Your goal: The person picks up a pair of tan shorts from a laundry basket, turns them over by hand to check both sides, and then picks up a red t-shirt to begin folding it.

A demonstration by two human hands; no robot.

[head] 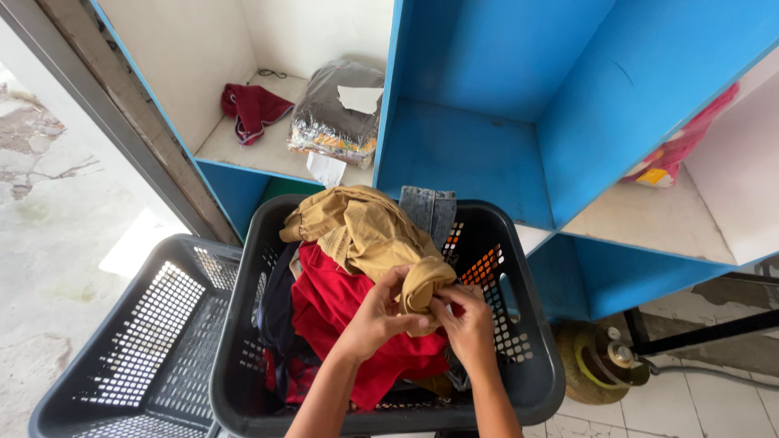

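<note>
My left hand (375, 312) and my right hand (466, 323) both grip a bunched end of a tan garment (361, 227), which trails back over the pile. They meet above a dark plastic laundry basket (531, 369) full of clothes. A red garment (333, 304) lies under the tan one. Folded blue denim (428, 209) stands at the basket's far edge.
A second, empty dark basket (138, 341) sits to the left. Behind stands a blue shelf unit (519, 105); one cubby holds a dark red cloth (251, 107) and a bagged bundle (337, 113). A green gas cylinder (596, 361) stands on the floor at right.
</note>
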